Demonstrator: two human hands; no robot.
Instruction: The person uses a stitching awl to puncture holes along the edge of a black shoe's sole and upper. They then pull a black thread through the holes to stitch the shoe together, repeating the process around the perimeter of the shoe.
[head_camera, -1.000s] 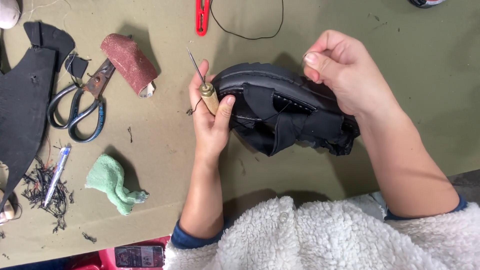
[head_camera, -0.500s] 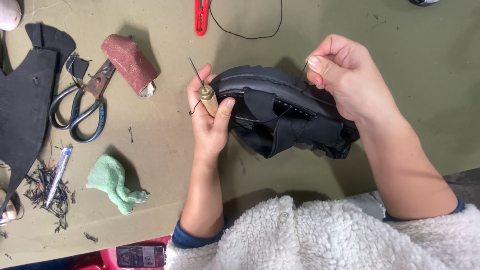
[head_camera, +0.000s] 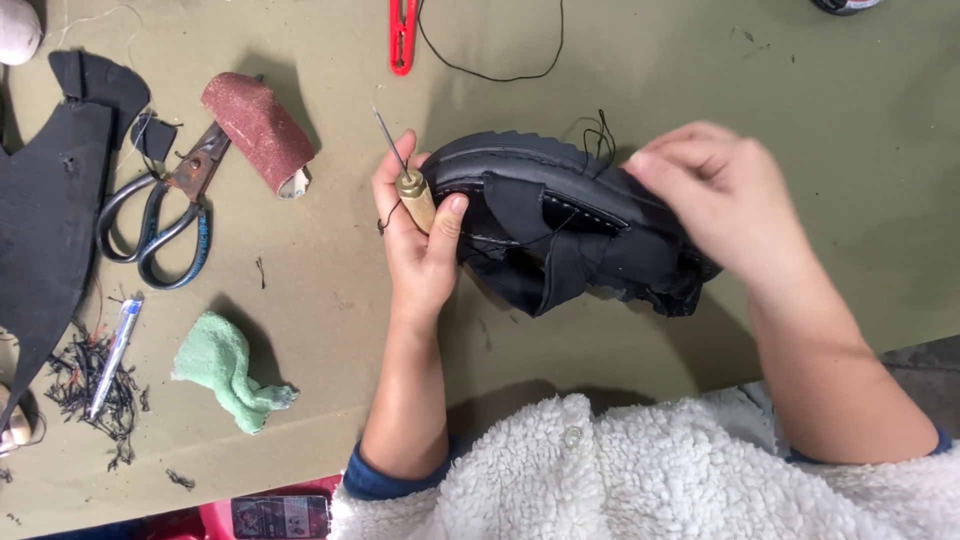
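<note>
Head view: black sandal (head_camera: 560, 230) on side, mid olive bench (head_camera: 800, 120). Left hand (head_camera: 420, 250) grip clamped on wooden-handled awl (head_camera: 408, 185), needle up, also steadying toe. Right hand (head_camera: 720, 205) fingers closed over heel end. Scissors (head_camera: 165, 215), sandpaper roll (head_camera: 258, 130), green cloth (head_camera: 225, 370) lie left.
</note>
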